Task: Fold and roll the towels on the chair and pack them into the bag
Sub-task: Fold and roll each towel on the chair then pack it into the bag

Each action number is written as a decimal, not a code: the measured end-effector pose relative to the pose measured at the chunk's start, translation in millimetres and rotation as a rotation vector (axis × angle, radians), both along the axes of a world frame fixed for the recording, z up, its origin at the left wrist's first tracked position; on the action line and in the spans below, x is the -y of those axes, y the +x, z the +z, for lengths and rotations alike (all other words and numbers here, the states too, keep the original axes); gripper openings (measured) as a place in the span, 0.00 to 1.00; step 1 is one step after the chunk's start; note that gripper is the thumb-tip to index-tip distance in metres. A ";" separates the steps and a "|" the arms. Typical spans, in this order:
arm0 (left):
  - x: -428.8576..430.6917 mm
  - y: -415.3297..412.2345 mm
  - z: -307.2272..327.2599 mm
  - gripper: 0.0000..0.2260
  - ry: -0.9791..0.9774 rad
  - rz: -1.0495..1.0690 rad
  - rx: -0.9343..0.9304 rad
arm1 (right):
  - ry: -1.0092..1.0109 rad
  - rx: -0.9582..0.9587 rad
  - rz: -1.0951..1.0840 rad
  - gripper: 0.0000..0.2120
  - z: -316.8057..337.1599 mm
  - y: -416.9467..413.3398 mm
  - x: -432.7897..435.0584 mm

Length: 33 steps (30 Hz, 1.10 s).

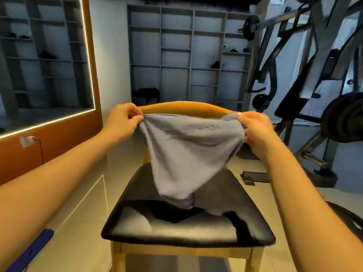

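Gym chair; both hands pinching towel corners

a: the grey cloth towel?
b: matt, soft, faintly fuzzy.
a: and the black padded chair seat?
b: smooth, glossy, leather-like, catching light. the curved honey-coloured backrest is smooth wood; the pale floor tiles shine; the dark gym frame looks metal.

Over the chair seat, a towel, held up before the chair's back rail: left hand at its left corner, right hand at its right. Behind the chair, shelves. Left of the chair, a mirror; right of it, a weight machine.
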<state>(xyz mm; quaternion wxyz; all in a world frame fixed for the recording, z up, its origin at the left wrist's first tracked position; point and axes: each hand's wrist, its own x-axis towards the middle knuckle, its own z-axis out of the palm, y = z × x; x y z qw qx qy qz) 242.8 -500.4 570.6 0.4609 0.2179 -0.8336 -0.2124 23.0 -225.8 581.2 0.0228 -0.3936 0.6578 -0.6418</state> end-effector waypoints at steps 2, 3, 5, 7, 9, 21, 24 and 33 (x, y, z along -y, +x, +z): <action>5.6 -3.8 5.2 0.04 0.047 0.032 -0.020 | -0.007 0.087 0.247 0.10 10.8 7.8 2.6; 8.5 -4.2 6.7 0.05 0.058 0.042 0.001 | 0.005 0.076 0.203 0.11 18.6 12.9 5.0; 12.5 -1.2 9.5 0.05 0.078 0.055 0.031 | 0.001 0.007 0.015 0.16 29.2 14.5 7.7; 16.7 2.9 15.2 0.04 0.091 0.067 0.000 | -0.021 0.071 0.137 0.14 37.4 14.6 8.2; 20.0 7.9 23.2 0.02 0.117 0.069 -0.053 | -0.073 0.091 0.103 0.10 48.2 19.2 8.0; 13.9 24.1 57.8 0.06 0.124 -0.003 -0.198 | -0.199 0.138 0.063 0.09 81.0 45.9 2.0; 17.3 24.3 63.4 0.06 0.105 0.001 -0.101 | -0.159 0.137 0.173 0.10 81.5 47.8 3.1; 22.2 12.7 55.3 0.08 0.370 -0.087 -0.059 | -0.110 0.225 -0.079 0.06 53.4 3.6 28.3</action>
